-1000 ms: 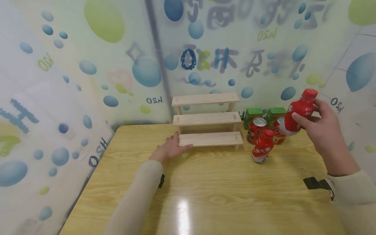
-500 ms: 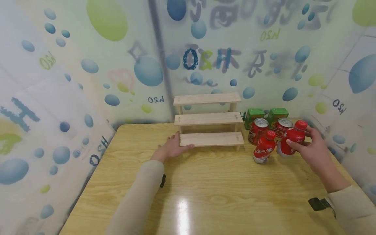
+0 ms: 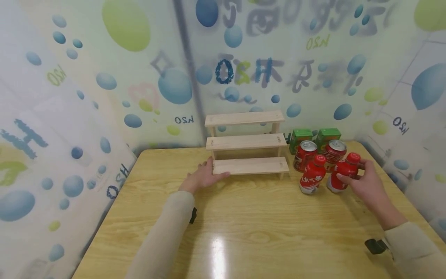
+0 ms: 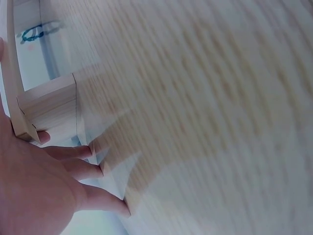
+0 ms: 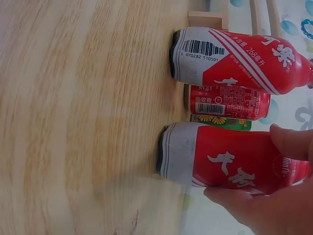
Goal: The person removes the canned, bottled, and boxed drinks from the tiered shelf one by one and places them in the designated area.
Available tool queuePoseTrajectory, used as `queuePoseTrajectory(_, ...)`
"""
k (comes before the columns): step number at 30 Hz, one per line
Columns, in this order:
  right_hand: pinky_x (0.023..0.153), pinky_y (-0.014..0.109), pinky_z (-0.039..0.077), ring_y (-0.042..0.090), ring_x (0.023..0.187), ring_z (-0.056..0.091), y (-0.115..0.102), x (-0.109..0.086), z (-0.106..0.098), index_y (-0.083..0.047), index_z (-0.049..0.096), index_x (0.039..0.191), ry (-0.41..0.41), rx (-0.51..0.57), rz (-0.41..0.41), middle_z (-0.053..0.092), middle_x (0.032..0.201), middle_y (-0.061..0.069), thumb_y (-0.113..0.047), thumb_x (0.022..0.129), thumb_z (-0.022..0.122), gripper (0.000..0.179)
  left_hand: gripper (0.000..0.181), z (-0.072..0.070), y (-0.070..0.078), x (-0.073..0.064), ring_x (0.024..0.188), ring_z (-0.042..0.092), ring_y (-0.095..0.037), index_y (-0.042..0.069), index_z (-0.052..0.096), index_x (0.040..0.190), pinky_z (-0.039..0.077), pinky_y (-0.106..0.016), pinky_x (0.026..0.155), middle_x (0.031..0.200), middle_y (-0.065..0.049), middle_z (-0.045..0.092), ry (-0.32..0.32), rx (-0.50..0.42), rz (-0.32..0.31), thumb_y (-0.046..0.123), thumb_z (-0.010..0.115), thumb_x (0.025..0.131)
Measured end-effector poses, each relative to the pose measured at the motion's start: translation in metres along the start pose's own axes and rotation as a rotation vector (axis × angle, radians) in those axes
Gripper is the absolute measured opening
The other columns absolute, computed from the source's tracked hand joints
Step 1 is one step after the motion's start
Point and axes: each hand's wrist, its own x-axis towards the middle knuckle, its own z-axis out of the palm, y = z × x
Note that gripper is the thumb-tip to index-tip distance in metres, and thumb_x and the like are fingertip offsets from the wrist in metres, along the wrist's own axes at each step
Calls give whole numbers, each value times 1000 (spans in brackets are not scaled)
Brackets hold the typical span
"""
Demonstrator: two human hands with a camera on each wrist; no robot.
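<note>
My right hand (image 3: 371, 188) pinches a red plastic drink bottle (image 3: 343, 179) between thumb and fingers; it stands upright on the table, as the right wrist view of the bottle (image 5: 183, 154) also shows. Just left of it stands a matching red bottle (image 3: 312, 175), a small gap apart. Behind the two bottles are two red cans (image 3: 304, 155). My left hand (image 3: 202, 176) rests at the left end of a three-step wooden shelf (image 3: 250, 166), thumb along the lowest board's front. In the left wrist view the fingers (image 4: 100, 197) lie straight and spread, touching the table.
Two green cartons (image 3: 301, 138) stand behind the cans, near the back wall. The wooden table (image 3: 258, 228) stretches in front of the shelf. Patterned walls (image 3: 139, 97) close in the back and both sides.
My right hand has brought the bottle down and slightly left, from above the table to beside the other bottle. The left hand has stayed at the shelf's end.
</note>
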Motion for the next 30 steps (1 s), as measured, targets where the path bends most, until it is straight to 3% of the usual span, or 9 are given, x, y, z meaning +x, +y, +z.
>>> queuePoseTrajectory(1, 109, 75, 45, 65, 139, 40, 1, 0, 0, 13, 5, 162, -6, 4, 4, 22, 161, 45, -26, 107, 62, 89, 134, 0, 0, -1, 166, 14, -47, 16, 4, 173, 9, -89, 118, 178, -20, 20, -2, -1, -1, 100, 48, 79)
queuePoseTrajectory(7, 111, 81, 37, 72, 143, 30, -15, 3, -8, 8, -1, 165, -9, 14, -51, 10, 168, 44, -30, 105, 66, 98, 133, -3, 1, -1, 165, 17, -47, 17, 5, 173, 10, -89, 118, 177, -21, 21, 8, 1, 8, 100, 48, 79)
queuePoseTrajectory(10, 113, 84, 30, 70, 151, 20, -45, 4, -17, 1, -1, 169, 27, 4, -119, 4, 172, 40, -36, 104, 66, 100, 133, -5, -3, 2, 163, 24, -47, 17, 6, 173, 17, -86, 120, 176, -21, 26, 22, 11, 9, 101, 48, 78)
queuePoseTrajectory(14, 119, 85, 18, 62, 159, 7, -100, 4, -23, -6, 3, 171, 46, -41, -223, 0, 176, 32, -50, 108, 52, 91, 135, -7, -10, 8, 159, 35, -46, 12, 8, 172, 31, -73, 124, 173, -23, 33, 30, -15, 34, 99, 52, 79)
queuePoseTrajectory(18, 123, 83, 9, 57, 163, -2, -145, 7, -17, -8, -1, 172, -29, -62, -315, -8, 178, 27, -56, 111, 39, 87, 133, -7, -11, 13, 157, 39, -44, 8, 8, 171, 36, -62, 127, 171, -24, 36, 40, -87, 67, 94, 56, 82)
queuePoseTrajectory(23, 124, 82, 3, 54, 163, -13, -170, 5, -2, -7, -3, 172, -164, -137, -347, -21, 177, 22, -54, 114, 30, 81, 129, -11, -2, 2, 163, 24, -46, 5, -3, 171, 24, -61, 133, 177, -26, 19, 8, -162, 31, 88, 52, 90)
queuePoseTrajectory(27, 123, 83, -2, 54, 161, -20, -178, -3, 7, -6, -2, 171, -215, -244, -374, -27, 176, 21, -56, 114, 26, 82, 126, -21, 14, -19, 164, 4, -52, 5, -5, 171, 12, -74, 130, 178, -27, 4, -2, -96, -58, 93, 36, 91)
queuePoseTrajectory(30, 120, 85, -9, 55, 161, -22, -179, -11, 17, -8, -4, 171, -223, -272, -382, -27, 176, 20, -63, 112, 25, 86, 117, -31, 30, -36, 164, -5, -55, 12, 3, 173, 6, -87, 121, 179, -26, 2, 48, -37, -99, 94, 25, 92)
